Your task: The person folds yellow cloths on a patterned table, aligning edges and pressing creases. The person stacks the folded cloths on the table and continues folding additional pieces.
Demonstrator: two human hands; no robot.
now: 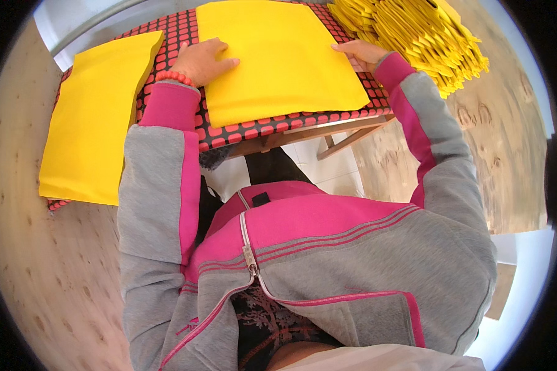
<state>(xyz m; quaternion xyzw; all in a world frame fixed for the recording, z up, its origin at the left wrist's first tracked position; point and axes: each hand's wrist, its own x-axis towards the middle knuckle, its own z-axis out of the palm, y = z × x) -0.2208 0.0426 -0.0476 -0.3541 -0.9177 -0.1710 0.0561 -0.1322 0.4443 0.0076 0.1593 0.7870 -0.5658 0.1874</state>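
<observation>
The yellow cloth [278, 62] is lying on the table [254, 132]; we are resting a spread left hand [198, 63] on its left edge and touching its opposite edge with our right hand [365, 54], grip unclear.

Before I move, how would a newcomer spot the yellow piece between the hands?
Start at the red-patterned table. At its middle lies the flat yellow piece, the left hand and right hand at its sides. Unlike the far-left yellow piece and the rippled yellow heap, it alone lies between both hands.
</observation>
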